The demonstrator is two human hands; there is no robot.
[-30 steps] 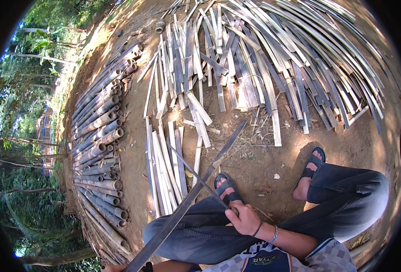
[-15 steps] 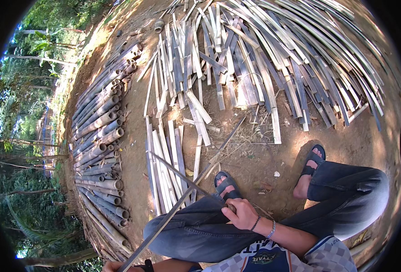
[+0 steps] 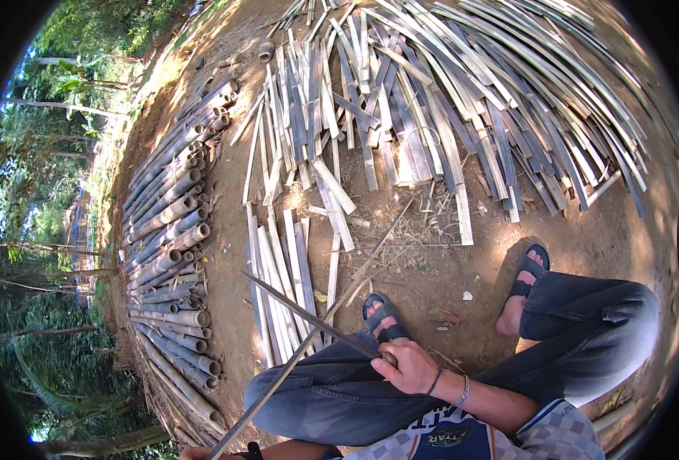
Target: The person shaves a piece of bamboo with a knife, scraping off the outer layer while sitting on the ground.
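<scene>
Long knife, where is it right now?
In the head view, the long knife is below centre, its handle in the right hand, its blade slanting up and left across the long thin strip, close to the left sandal.

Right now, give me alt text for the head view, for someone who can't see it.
The person's right hand grips a long knife crossing a narrow bamboo strip, with the left hand partly out of frame at the bottom. Split strips spread across the dirt ahead, and round bamboo poles lie piled at left.
</scene>
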